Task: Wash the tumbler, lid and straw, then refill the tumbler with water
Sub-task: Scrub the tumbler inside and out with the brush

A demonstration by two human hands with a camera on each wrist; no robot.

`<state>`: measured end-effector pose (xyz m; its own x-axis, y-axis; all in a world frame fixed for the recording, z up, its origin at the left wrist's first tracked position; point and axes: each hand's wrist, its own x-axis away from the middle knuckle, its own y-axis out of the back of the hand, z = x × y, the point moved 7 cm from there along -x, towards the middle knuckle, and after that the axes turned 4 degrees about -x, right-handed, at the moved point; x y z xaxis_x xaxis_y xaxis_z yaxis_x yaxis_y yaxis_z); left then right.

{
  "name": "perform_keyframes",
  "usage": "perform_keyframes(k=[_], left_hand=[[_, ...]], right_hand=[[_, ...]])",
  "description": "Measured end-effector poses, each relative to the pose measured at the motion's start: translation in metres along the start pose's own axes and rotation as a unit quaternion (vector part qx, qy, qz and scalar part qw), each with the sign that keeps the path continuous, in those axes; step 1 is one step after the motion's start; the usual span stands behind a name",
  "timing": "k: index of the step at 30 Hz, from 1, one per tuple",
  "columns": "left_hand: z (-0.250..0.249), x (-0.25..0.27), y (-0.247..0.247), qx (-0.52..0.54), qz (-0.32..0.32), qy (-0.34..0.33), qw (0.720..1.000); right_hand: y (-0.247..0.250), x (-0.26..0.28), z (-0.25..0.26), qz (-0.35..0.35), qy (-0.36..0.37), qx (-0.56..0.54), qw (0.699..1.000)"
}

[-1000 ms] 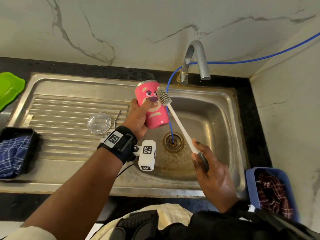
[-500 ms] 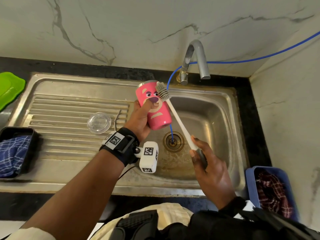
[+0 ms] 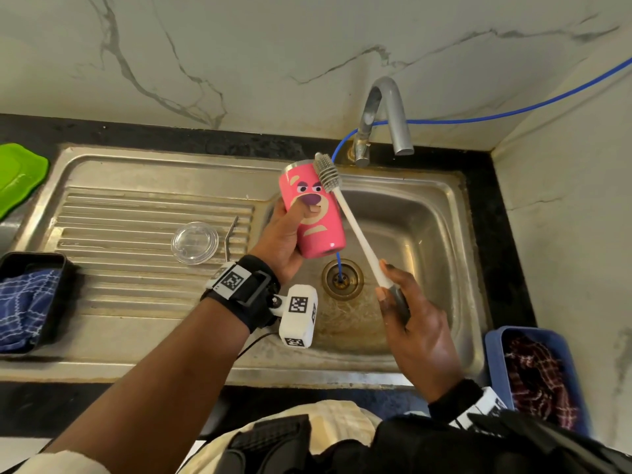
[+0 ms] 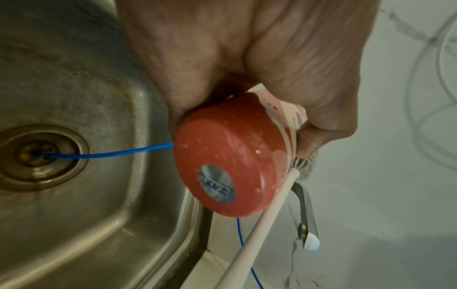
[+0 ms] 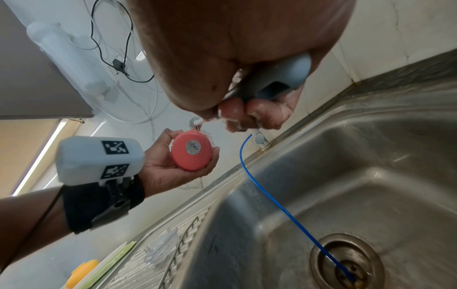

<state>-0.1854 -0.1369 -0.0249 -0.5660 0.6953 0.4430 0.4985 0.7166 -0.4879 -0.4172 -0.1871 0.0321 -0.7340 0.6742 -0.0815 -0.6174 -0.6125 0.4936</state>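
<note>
Leftmost, seen on the dark desk [image 3: 509,285]: a green lid-like piece [image 3: 18,176] and a black tray [image 3: 51,265] holding a blue checked cloth [image 3: 24,309]. Next, lying apart on the ridged drainboard of the steel sink [image 3: 136,165]: a clear round lid [image 3: 195,242] and, just beside it on the right, a bent metal straw [image 3: 231,239]. Held over the basin's left edge by the left hand [image 3: 284,241]: the pink bear-faced tumbler [image 3: 313,208], tilted, mouth away from the camera, thumb pressed on the printed face and fingers wrapped round the far side; round sticker seen on the wet base in the left wrist view. Laid against the tumbler's right side near the rim: the grey bristle head of a white-shafted bottle brush [image 3: 352,220]. Strung from behind the grey tap [image 3: 386,114], behind the tumbler, into the drain [image 3: 342,278]: a thin blue tube [image 3: 513,112]. Gripped in the right hand [image 3: 413,323], fingers curled round it above the basin: the brush's grey handle. Farthest right, at the wall: a blue tub [image 3: 496,367] with a dark red checked cloth [image 3: 537,381].
</note>
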Motion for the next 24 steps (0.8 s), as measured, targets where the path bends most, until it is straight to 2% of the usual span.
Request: perform_keyframes(k=[4,9,12,16,24], left_hand=[[-0.003,-0.002,-0.004,-0.004,0.001,-0.002,1.0],[-0.011,-0.01,0.011,0.015,-0.041,-0.015,0.999],[-0.007,-0.008,0.002,-0.029,-0.018,-0.022,0.999],[0.001,-0.006,-0.006,-0.018,0.005,-0.013,1.0],[-0.007,-0.011,0.01,0.009,-0.042,-0.009,0.999]], right_hand=[[0.001,-0.003,-0.001,0.003,0.001,-0.004,1.0],[-0.004,0.015,-0.003,0.019,-0.006,0.0,1.0],[-0.001,0.009,-0.007,0.01,-0.02,0.002,1.0],[0.0,-0.007,-0.006,-0.002,-0.024,0.004,1.0],[-0.005,0.007,-0.008,0.016,-0.032,-0.002,0.999]])
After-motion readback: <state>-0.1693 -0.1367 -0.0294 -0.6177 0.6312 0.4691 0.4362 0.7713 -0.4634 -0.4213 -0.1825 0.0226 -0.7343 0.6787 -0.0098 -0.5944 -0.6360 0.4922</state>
